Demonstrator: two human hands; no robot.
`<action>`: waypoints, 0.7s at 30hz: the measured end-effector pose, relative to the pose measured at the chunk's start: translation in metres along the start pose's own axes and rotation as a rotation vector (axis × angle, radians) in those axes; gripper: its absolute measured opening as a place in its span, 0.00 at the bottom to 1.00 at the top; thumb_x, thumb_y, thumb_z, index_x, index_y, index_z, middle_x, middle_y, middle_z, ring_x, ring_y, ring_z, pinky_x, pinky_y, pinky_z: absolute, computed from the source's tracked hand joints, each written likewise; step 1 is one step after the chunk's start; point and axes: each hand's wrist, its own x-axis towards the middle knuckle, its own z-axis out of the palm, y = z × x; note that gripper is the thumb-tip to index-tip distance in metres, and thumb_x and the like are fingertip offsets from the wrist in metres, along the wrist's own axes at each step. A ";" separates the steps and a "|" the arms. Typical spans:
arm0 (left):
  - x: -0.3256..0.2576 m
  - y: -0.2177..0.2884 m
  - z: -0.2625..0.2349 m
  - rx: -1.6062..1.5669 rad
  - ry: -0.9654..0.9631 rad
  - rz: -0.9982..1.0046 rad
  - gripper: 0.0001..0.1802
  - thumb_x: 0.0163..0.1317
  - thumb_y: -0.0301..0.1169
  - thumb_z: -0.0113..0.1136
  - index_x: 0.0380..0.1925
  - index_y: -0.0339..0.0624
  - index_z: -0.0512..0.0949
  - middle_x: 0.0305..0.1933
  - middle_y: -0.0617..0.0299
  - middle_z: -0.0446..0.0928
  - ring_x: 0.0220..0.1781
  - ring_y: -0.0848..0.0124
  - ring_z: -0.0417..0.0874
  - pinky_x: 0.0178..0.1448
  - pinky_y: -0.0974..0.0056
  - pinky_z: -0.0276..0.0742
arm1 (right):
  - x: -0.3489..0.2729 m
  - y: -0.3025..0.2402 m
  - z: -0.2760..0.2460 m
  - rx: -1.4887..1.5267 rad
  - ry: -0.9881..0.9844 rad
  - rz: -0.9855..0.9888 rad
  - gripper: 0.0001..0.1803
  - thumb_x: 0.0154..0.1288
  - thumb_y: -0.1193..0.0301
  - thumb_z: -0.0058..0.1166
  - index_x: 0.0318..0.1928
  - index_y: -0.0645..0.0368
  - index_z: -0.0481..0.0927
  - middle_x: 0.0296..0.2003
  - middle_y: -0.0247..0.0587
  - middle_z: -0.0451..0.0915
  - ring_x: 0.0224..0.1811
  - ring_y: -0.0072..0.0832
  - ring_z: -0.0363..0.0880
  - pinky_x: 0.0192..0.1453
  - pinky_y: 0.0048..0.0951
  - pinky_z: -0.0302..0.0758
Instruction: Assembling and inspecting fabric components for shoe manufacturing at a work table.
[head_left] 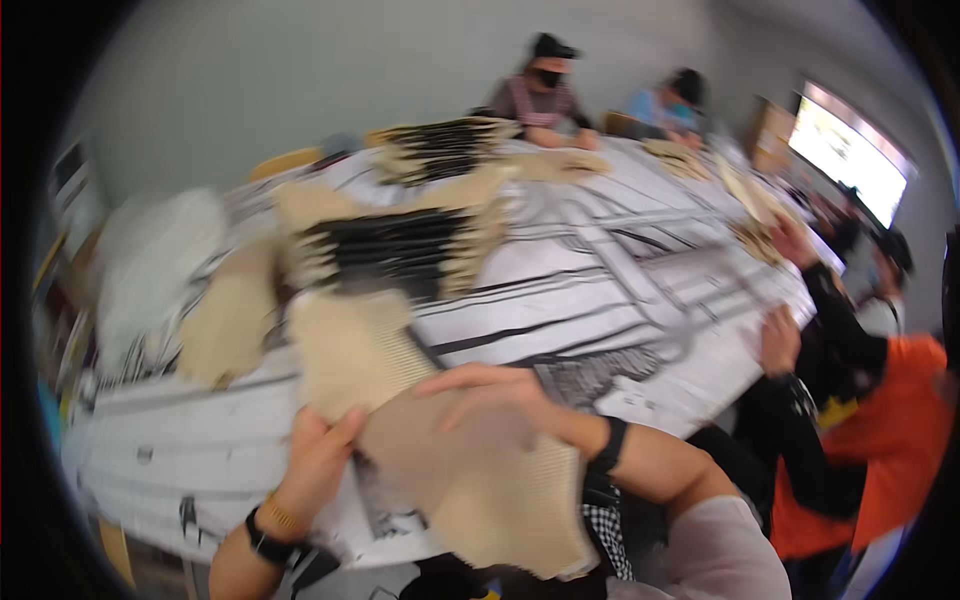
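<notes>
1. Fingers [350, 422] of the left hand [316, 458] pinch the left edge of a knit piece [425, 465]; those of the right hand [510, 400] lie spread across its grey-brown middle.
2. Table [560, 290]: white with black lines, stretching out ahead of both hands' fingers.
3. Co-worker in orange [870, 450]: well right of the right fingers.
4. Plastic bag [160, 260]: whitish, well left of the left fingers and farther out.
5. Near stack [390, 245]: cream and black layers, ahead of the fingers, just beyond the knit piece.
6. Knit piece: slanting beneath the right fingers, cream and ribbed at both ends.
7. Far stack [440, 150]: beyond the near stack, farther from the fingers.
8. Loose piece [232, 320]: cream, ahead and left of the left fingers.
9. Black band [608, 445]: on the wrist behind the right fingers.
</notes>
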 end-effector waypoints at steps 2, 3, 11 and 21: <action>-0.026 0.004 0.009 0.085 0.039 0.001 0.22 0.65 0.35 0.63 0.55 0.36 0.74 0.51 0.61 0.80 0.52 0.75 0.78 0.57 0.67 0.73 | -0.017 -0.014 0.012 -0.147 0.102 0.011 0.13 0.59 0.74 0.55 0.45 0.59 0.85 0.66 0.50 0.66 0.66 0.42 0.68 0.69 0.35 0.64; 0.028 0.016 -0.003 0.159 0.000 0.133 0.19 0.65 0.36 0.63 0.51 0.35 0.77 0.47 0.63 0.81 0.49 0.77 0.79 0.53 0.69 0.75 | 0.017 0.009 -0.026 -0.407 0.160 -0.087 0.24 0.59 0.71 0.60 0.58 0.56 0.77 0.70 0.49 0.59 0.66 0.39 0.69 0.68 0.33 0.65; -0.010 0.034 -0.029 0.366 0.058 0.199 0.19 0.62 0.35 0.66 0.48 0.33 0.79 0.39 0.64 0.84 0.36 0.82 0.80 0.41 0.73 0.77 | 0.009 0.032 0.008 0.705 -0.085 0.522 0.43 0.66 0.43 0.50 0.68 0.65 0.61 0.58 0.44 0.75 0.58 0.30 0.75 0.61 0.32 0.71; -0.028 0.050 -0.025 0.557 0.148 0.371 0.15 0.57 0.35 0.69 0.38 0.34 0.84 0.29 0.57 0.86 0.27 0.77 0.85 0.31 0.72 0.78 | 0.043 -0.001 0.050 0.472 -0.128 0.818 0.42 0.61 0.66 0.65 0.70 0.63 0.57 0.63 0.44 0.68 0.65 0.32 0.67 0.68 0.33 0.64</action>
